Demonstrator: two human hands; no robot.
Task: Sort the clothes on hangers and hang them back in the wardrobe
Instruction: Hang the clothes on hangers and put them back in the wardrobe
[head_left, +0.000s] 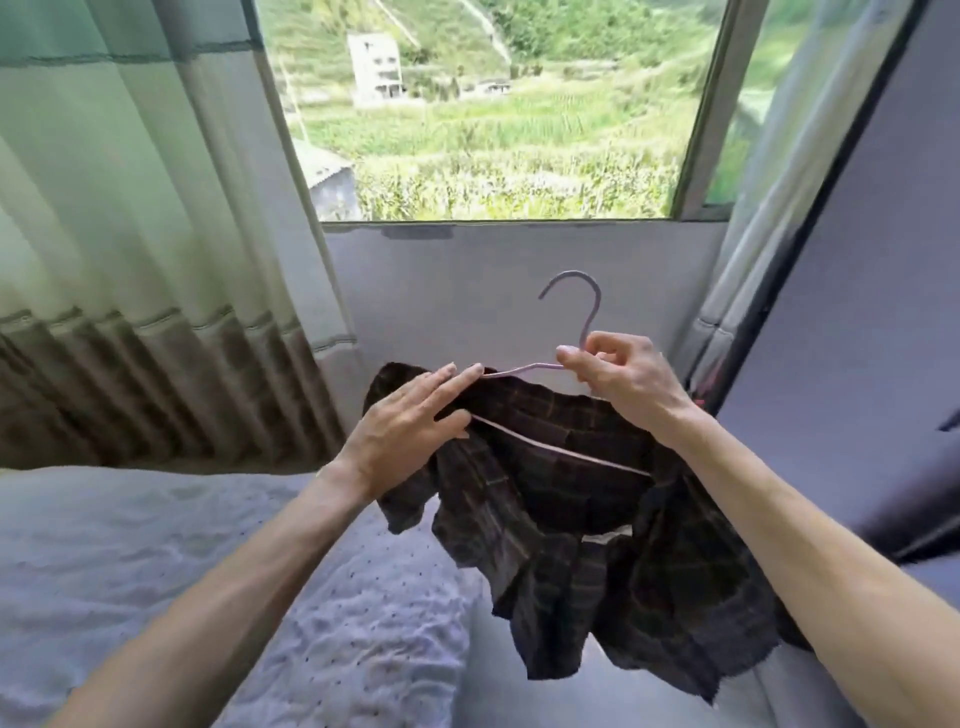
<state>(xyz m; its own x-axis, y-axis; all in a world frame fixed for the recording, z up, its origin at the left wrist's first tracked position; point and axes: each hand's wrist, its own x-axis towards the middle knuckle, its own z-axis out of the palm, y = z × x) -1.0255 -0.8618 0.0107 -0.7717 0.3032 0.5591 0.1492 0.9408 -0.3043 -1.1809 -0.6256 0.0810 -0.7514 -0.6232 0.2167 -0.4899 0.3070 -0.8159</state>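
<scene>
A dark plaid garment (576, 525) hangs from a pale lilac wire hanger (587, 312), held up in front of the window. My right hand (618, 374) grips the hanger at the base of its hook. My left hand (415, 421) lies with straight fingers on the garment's left shoulder, the fingertips reaching the hanger's left arm. The hanger's lower bar shows as a pale line across the cloth. The garment's hem dangles above the bed's edge.
A bed with a pale dotted quilt (208, 571) fills the lower left. Green and brown curtains (130, 260) hang at the left. A window (493, 114) looks onto green fields. A grey panel (857, 312) stands at the right with a sheer curtain (753, 249) beside it.
</scene>
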